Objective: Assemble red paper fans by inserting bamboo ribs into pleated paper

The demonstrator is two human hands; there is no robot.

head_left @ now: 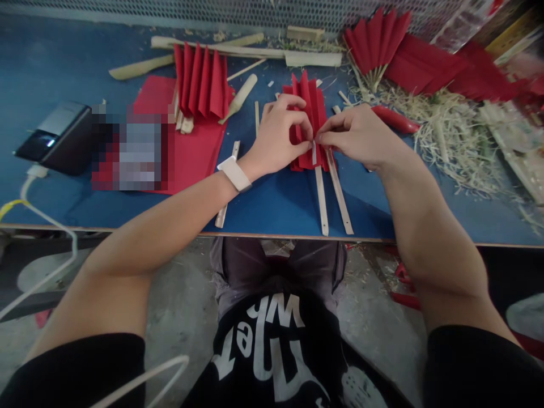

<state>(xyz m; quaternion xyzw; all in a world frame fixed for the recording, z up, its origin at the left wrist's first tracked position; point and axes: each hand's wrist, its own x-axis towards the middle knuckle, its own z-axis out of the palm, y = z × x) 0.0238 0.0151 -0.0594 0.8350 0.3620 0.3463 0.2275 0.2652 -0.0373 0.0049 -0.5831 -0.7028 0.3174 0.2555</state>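
Note:
My left hand [278,136] and my right hand [357,136] meet over a pleated red paper fan [312,102] lying on the blue table [276,201]. Both hands pinch the folded red paper near its middle, fingertips almost touching. Two thin bamboo slats [335,195] stick out from under the fan toward the table's near edge. A white watch band [234,173] sits on my left wrist. The fan's lower part is hidden under my fingers.
A second pleated red fan [203,79] stands on a red paper sheet [191,147] to the left. More red fans [378,37] and bamboo shavings [446,130] lie at the right. A black device [57,136] with a white cable sits far left. Loose bamboo sticks [255,48] line the back.

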